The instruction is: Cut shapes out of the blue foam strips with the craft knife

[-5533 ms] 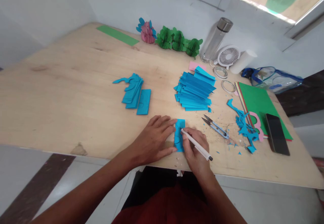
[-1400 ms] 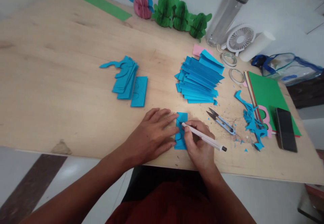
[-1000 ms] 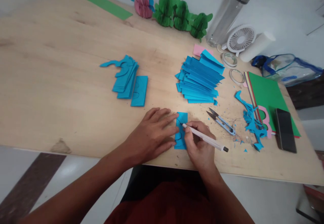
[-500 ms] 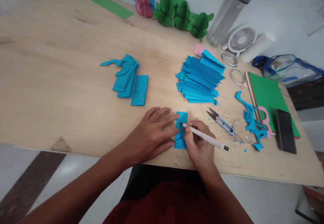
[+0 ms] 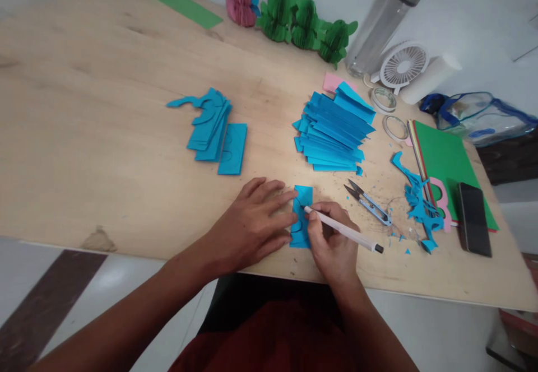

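Observation:
A small blue paper piece lies near the table's front edge, with dark curved lines drawn on it. My left hand rests flat with fingers spread, its fingertips on the paper's left edge. In my right hand is a white pen, its tip on the paper. Beyond the paper stands a fanned pile of folded blue strips. To the left are stacked blue pieces and a single blue rectangle marked with curves. Open thread snips lie to the right.
Blue scraps, a pink cutout, a phone and green sheets lie right. Along the wall are a bottle, a fan, tape rolls, green paper shapes and a pink one.
The pen's rear end has shifted very slightly right in my right hand. My left hand stays in place on the paper; the whole view has moved a little.

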The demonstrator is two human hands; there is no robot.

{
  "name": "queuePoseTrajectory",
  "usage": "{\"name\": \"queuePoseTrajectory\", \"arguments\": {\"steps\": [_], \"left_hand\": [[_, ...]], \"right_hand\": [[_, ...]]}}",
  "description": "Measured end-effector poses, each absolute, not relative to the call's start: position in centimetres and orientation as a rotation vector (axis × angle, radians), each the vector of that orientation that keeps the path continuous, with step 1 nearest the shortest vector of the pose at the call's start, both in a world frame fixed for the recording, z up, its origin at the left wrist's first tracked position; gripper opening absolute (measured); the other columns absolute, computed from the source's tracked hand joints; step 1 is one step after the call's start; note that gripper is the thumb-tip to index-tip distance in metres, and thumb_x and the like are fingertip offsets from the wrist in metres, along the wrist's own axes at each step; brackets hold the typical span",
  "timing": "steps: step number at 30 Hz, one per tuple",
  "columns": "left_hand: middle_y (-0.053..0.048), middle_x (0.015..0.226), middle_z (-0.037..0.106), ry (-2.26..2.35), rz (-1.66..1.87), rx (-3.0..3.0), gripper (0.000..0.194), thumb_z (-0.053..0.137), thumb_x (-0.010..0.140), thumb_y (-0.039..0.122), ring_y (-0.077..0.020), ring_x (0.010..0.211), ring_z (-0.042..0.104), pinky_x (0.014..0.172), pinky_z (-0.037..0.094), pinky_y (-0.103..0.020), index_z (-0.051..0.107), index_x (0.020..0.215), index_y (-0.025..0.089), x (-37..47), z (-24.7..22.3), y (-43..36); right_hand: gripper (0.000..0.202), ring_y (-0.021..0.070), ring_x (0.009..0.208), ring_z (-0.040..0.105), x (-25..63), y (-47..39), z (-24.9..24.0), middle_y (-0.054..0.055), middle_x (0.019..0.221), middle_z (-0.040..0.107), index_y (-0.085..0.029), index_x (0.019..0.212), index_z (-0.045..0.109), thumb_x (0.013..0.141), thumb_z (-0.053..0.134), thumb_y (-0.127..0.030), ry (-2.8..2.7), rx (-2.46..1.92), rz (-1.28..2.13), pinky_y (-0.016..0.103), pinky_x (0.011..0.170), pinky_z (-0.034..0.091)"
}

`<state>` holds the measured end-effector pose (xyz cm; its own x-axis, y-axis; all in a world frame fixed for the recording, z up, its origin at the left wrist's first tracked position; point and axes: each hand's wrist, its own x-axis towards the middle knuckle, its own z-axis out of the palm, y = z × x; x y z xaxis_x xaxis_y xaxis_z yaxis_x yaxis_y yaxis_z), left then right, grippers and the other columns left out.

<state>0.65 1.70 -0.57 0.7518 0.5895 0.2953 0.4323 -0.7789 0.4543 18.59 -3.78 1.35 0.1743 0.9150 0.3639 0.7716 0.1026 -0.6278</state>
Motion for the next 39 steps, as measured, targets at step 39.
{"name": "queuePoseTrajectory", "arguments": {"steps": [39], "left_hand": [[-0.008,0.14,0.056,0.762,0.697,2.621,0.026,0.054,0.094,0.031,-0.0324,0.129,0.046,0.111,0.033,-0.059,0.065,0.116,0.025,0.67,-1.43,1.74]], "right_hand": [[0.012,0.0191,0.075,0.069,18.37,-3.71,1.66,0.0,0.078,0.074,-0.023,0.084,0.064,0.089,0.054,-0.021,-1.658,-1.637,0.358,0.038,0.077,0.047]]}}
